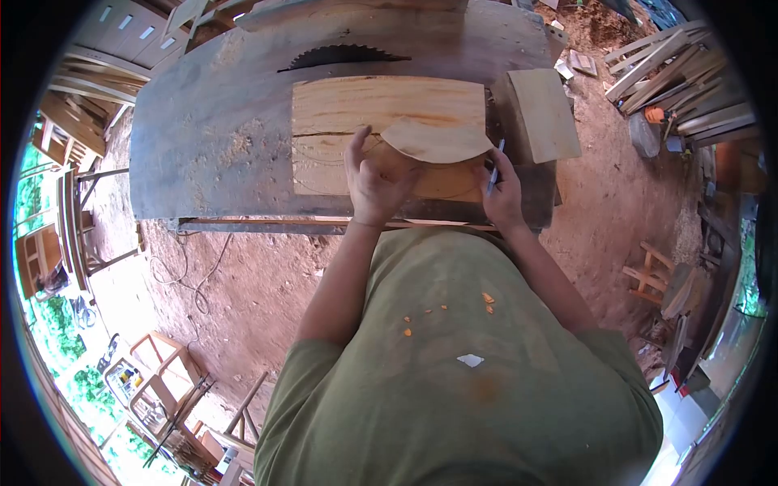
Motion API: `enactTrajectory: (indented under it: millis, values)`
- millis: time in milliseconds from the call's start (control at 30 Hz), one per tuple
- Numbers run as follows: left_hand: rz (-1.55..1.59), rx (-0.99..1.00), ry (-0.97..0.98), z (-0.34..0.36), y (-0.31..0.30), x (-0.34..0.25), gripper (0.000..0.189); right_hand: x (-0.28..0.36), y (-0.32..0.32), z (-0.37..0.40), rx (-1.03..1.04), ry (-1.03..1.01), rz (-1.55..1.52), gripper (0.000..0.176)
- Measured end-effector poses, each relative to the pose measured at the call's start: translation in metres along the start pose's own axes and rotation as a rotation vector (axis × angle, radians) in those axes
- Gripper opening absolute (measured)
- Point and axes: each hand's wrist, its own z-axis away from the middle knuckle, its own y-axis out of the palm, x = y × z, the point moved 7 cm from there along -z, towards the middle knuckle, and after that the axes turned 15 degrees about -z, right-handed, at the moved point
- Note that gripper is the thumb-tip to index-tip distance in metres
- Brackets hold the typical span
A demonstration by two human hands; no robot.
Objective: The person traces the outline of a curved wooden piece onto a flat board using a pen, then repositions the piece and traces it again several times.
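A thin curved wooden piece (438, 142) is held over a rectangular wooden board (389, 99) that lies on the saw table. My left hand (377, 182) is at the piece's left end, with thumb and a finger spread and other fingers partly hidden beneath it. At the right end, my right hand (502, 188) has its fingers closed round a blue pen (495, 167) and touches the piece's tip. Faint curved lines and a dark crack show on the board's left part. Beyond the board, a toothed saw blade (344, 56) sticks up from the table.
Another wooden board (543, 115) lies at the right end of the saw table (211, 105), which bears sawdust. Stacked planks (673, 73) stand at the upper right. A wooden frame (648, 274) lies on the dirt floor at the right, and a cord (198, 287) at the left.
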Motion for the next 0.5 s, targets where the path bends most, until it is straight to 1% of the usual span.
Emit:
enactTrajectory:
  millis: [67, 200, 267, 300, 333, 400, 433, 500]
  values:
    - [-0.175, 0.062, 0.098, -0.003, 0.007, -0.012, 0.072, -0.004, -0.002, 0.0, 0.02, 0.0, -0.017, 0.045]
    - [-0.183, 0.064, 0.096, -0.001, 0.016, -0.013, 0.074, -0.007, -0.003, -0.001, -0.015, -0.029, 0.015, 0.045]
    - [-0.207, 0.03, 0.111, -0.002, 0.012, -0.015, 0.074, -0.002, -0.001, -0.001, -0.021, 0.013, -0.043, 0.047]
    - [-0.253, 0.04, 0.067, 0.001, 0.015, -0.01, 0.075, -0.003, -0.002, 0.0, -0.023, 0.027, -0.006, 0.05]
    - [-0.244, 0.044, 0.096, 0.002, 0.018, -0.01, 0.075, 0.002, -0.004, 0.001, -0.051, 0.014, -0.012, 0.05]
    - [-0.292, -0.004, 0.116, -0.001, 0.015, -0.01, 0.076, 0.005, -0.001, 0.0, -0.029, 0.051, 0.031, 0.05]
    - [-0.292, -0.006, 0.133, -0.002, 0.014, -0.013, 0.074, 0.005, -0.002, -0.001, -0.051, 0.039, 0.022, 0.05]
    - [-0.305, -0.002, 0.169, -0.003, 0.013, -0.014, 0.072, 0.003, 0.0, -0.001, -0.009, 0.014, -0.006, 0.048]
